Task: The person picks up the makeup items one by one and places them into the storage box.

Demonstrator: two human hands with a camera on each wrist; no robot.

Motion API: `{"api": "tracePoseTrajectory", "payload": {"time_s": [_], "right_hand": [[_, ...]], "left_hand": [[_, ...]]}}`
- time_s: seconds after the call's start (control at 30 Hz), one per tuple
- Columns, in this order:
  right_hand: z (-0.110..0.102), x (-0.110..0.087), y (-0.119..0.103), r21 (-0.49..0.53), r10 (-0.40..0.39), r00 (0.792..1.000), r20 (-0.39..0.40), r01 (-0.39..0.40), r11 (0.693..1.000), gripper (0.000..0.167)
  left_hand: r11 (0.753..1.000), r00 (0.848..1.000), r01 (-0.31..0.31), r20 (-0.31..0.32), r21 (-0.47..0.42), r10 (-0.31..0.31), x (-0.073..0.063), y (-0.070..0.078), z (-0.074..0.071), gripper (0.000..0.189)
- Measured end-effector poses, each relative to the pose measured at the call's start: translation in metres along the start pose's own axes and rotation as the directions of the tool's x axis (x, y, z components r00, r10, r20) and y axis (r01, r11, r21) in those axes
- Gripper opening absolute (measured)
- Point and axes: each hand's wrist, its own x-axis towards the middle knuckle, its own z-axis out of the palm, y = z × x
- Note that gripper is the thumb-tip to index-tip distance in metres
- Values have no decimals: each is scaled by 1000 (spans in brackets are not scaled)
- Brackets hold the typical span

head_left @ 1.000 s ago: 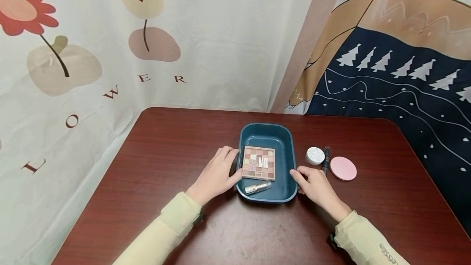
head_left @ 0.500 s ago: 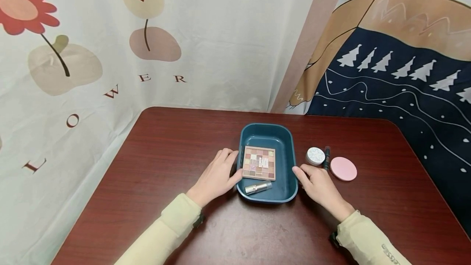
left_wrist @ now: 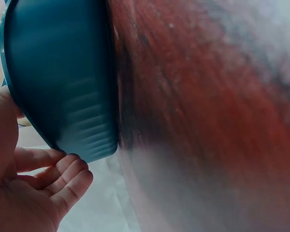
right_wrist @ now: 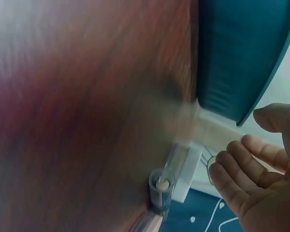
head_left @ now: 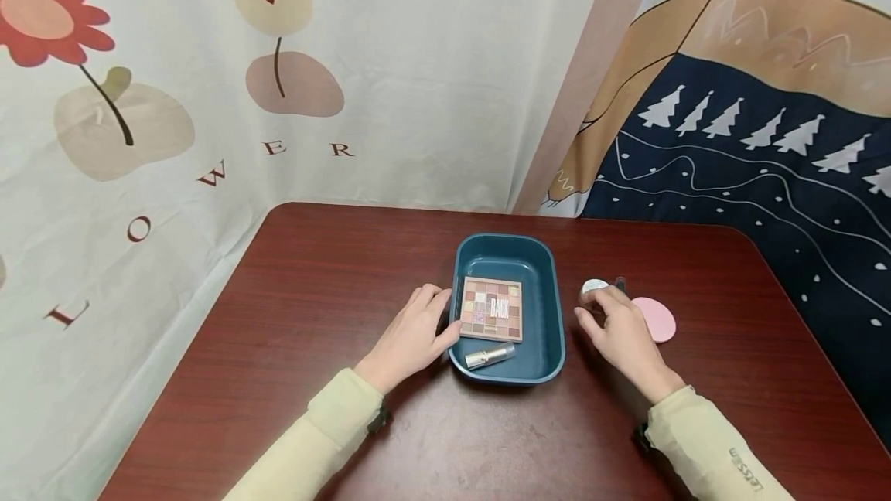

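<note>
At the left side of a blue tray (head_left: 537, 331), my left hand (head_left: 406, 339) grips the rim, thumb at the top and fingers along the outer wall. A makeup palette (head_left: 490, 309) and a silver lipstick tube (head_left: 490, 356) lie inside it. My right hand (head_left: 622, 335) hovers right of the tray with thumb and fingers apart, holding nothing. Its fingers partly cover a round white case (head_left: 593, 284) and a dark slim tube (head_left: 620, 284). The right wrist view shows the tube's clear end (right_wrist: 160, 186) near the loosely curled fingers.
A round pink case (head_left: 657, 320) lies just right of my right hand, partly hidden by it. All stands on a dark red-brown table (head_left: 348, 253). A printed curtain (head_left: 418, 99) hangs behind the table's far edge.
My right hand has let go of the tray's right rim and moved right, over the white case and the dark tube. The left hand and the tray have stayed in place.
</note>
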Motion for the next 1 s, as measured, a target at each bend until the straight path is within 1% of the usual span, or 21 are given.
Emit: {"api": "tracePoseTrajectory", "payload": {"time_s": [0.07,0.13,0.33,0.43,0.63,0.8,1.0], "right_hand": [[-1,2,4,-10,-3,1000,-11,3,1000,17],[-3,3,7,-18,6,1000,-5,-6,1000,19],[-5,9,16,-41,82,995,62,-80,996,35],[-6,12,19,-61,124,987,107,-118,991,42],[-8,21,26,-105,189,961,202,-170,980,53],[-9,25,32,-130,206,948,241,-179,975,56],[-6,25,36,-135,206,943,259,-176,975,55]], "left_hand": [[1000,1000,7,7,-6,-7,-1,0,1,48],[1000,1000,15,13,-14,-15,-1,1,1,48],[1000,1000,23,6,-11,-23,-1,2,3,46],[1000,1000,23,8,-6,-23,-1,2,3,45],[1000,1000,26,18,1,-26,-1,1,2,44],[999,999,31,34,7,-31,-1,1,1,43],[1000,1000,20,16,-1,-19,-1,2,1,44]]}}
